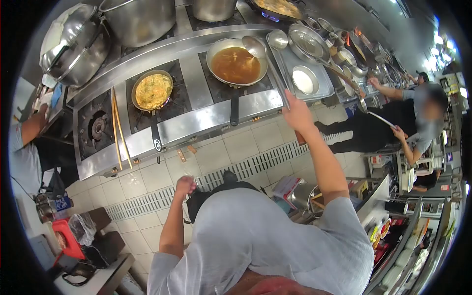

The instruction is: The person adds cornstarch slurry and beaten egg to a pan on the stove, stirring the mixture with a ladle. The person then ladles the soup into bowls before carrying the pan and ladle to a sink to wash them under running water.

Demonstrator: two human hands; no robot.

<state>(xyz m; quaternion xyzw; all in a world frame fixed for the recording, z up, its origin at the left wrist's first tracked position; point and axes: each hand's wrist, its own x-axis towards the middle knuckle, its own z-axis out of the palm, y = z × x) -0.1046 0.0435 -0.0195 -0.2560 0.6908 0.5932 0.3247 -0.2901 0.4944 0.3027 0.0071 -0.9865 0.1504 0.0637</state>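
My left hand is nearest to me, on the near left side of the round silver metal pan with a black handle. Its fingers are curled in a loose fist, and I see nothing in them.

My right hand is on the near right side of the pan. Its fingers are wrapped around the handle of a long silver metal ladle. The ladle's round end is over the far right part of the pan. I can't tell if it touches the soup or has any in it.

Two long, thin, light brown chopsticks lie well to the left of the pan. No hand is on them.

The runny brown soup is in the pan and covers most of the bottom. My ladle is over it, so I think this part is under way and not finished.

Left of the pan, a flat, round, yellow egg cake sits in a small dark pan. It looks set, so I think its cooking is nearly done. It is not taken out yet, and I see no brown soup on it.

Behind the silver pan is a tall silver metal pot.
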